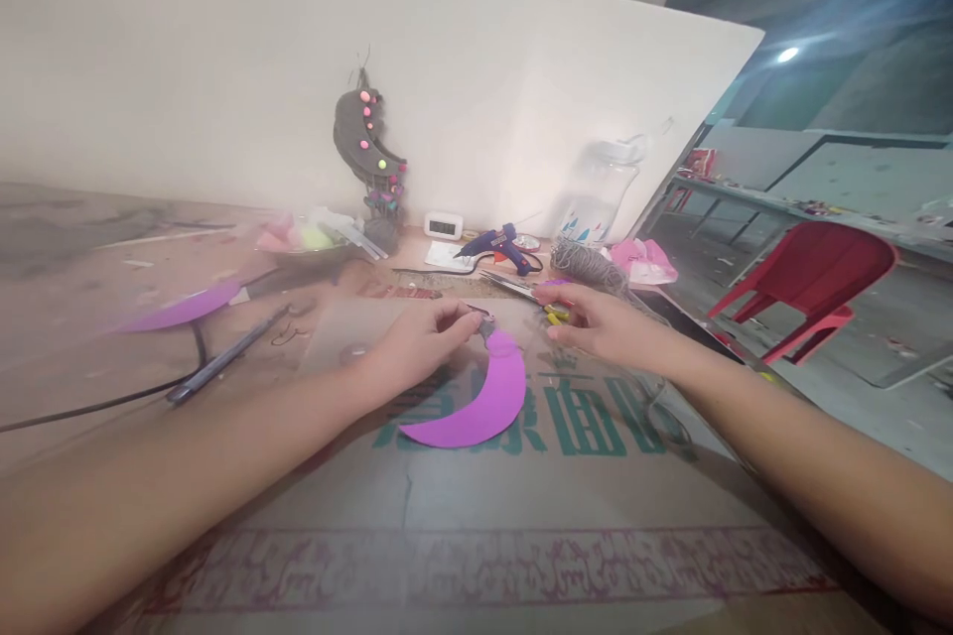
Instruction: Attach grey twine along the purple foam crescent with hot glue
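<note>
My left hand pinches the grey-wrapped upper tip of a purple crescent, whose body hangs over the printed cardboard sheet. Right of it, my right hand has its fingers around the handle area of scissors with silver blades pointing left. Yellow handles show beneath those fingers. Behind the hands lies a dark blue glue gun. A ball of grey yarn sits behind my right hand, and a strand trails down to the right.
A grey crescent with pompoms hangs on the wall. Along the back stand a small clock and a clear bottle. To the left lie another purple piece, a dark pen-like tool and a black cable.
</note>
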`<state>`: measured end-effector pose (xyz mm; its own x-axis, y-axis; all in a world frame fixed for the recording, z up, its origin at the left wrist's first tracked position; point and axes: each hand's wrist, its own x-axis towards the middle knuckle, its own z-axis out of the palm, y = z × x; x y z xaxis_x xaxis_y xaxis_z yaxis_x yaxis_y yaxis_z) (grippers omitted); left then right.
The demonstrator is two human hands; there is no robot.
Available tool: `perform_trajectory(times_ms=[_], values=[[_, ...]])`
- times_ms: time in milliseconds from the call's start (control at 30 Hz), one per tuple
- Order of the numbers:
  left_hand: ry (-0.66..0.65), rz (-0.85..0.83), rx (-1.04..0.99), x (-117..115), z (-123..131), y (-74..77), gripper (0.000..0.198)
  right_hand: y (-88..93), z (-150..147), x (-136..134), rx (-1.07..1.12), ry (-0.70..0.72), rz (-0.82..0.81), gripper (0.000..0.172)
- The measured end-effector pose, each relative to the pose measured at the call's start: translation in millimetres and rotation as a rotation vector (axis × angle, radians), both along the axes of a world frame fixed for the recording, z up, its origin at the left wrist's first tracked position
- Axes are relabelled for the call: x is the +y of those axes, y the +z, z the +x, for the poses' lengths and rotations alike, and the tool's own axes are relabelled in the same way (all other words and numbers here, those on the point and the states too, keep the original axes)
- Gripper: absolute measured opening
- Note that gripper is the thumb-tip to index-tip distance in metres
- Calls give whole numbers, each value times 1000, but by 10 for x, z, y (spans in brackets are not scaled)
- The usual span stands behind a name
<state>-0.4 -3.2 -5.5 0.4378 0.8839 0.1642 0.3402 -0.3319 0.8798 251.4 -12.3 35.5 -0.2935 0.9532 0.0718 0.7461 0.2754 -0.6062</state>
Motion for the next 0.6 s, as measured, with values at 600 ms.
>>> perform_trajectory(times_ms=[600], values=[[-80, -9, 31, -41, 9, 66, 37, -298, -252, -114, 332, 4, -82, 29]])
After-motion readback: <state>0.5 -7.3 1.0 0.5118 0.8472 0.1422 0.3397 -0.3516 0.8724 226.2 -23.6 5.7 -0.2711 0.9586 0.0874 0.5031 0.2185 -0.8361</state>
